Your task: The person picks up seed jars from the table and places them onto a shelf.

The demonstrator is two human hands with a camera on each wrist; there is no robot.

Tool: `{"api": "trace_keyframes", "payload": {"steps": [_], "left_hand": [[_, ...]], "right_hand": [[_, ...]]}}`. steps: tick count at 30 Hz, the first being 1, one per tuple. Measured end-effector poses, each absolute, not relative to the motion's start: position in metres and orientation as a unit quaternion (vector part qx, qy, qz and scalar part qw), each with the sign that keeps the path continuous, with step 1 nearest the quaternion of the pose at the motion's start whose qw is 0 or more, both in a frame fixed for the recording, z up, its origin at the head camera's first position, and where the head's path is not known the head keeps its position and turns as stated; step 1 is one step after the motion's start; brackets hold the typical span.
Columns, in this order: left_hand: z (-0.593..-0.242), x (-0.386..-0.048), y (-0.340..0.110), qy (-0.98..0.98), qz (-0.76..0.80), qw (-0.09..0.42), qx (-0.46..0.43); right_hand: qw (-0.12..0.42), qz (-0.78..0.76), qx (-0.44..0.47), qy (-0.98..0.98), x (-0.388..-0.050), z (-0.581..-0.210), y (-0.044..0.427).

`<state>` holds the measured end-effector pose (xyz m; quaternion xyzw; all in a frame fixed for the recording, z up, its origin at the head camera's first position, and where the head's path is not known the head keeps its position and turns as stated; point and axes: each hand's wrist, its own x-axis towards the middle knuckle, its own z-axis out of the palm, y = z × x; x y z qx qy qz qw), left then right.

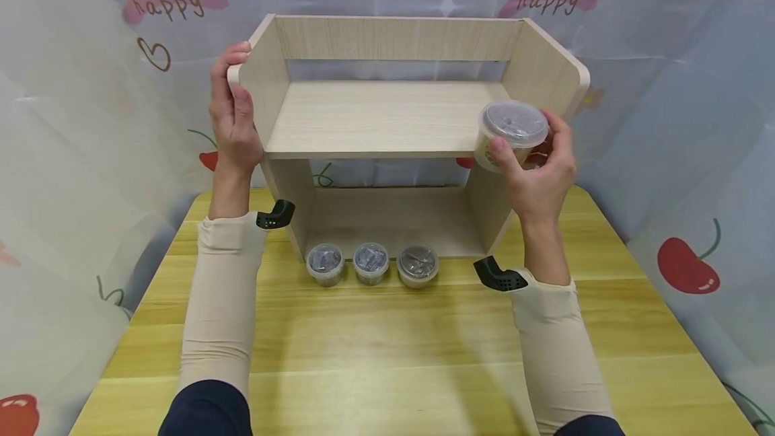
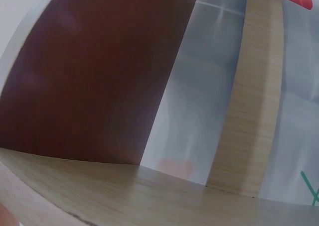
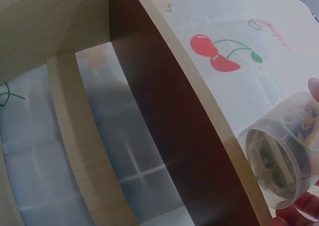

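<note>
Holding cup (image 1: 510,128): my right hand (image 1: 541,184); a weak squeeze might drop it.
Gripping shelf (image 1: 387,116): my left hand (image 1: 235,130); pulling could tip it.

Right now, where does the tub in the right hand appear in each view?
Head: right of centre, the lidded tub in the right hand.
Left wrist: not in it.
Right wrist: lower right, the tub tilted and partly cut off by the edge.
Shared landmark: the wooden shelf unit, partly visible in both wrist views.
</note>
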<state>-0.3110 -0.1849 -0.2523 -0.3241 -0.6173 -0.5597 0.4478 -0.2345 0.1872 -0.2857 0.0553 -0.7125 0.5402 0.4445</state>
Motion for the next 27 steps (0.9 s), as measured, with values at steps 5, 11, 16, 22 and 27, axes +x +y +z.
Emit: {"api": "trace_keyframes", "payload": {"steps": [5, 11, 16, 22, 27], "left_hand": [[-0.251, -0.308, -0.184, -0.614, -0.560, 0.450, -0.327], [-0.250, -0.305, -0.183, -0.612, -0.558, 0.452, -0.332], [-0.251, -0.306, -0.184, -0.614, -0.555, 0.452, -0.334], [-0.253, -0.309, -0.186, -0.614, -0.555, 0.451, -0.333], [-0.252, -0.311, -0.186, -0.608, -0.558, 0.452, -0.341]], "right_hand": [[0.428, 0.535, 0.060, -0.726, -0.236, -0.283, 0.187], [0.415, 0.531, 0.061, -0.736, -0.227, -0.272, 0.178], [0.412, 0.511, 0.058, -0.752, -0.230, -0.271, 0.179], [0.410, 0.490, 0.057, -0.767, -0.238, -0.274, 0.185], [0.414, 0.478, 0.056, -0.772, -0.240, -0.274, 0.186]]}}
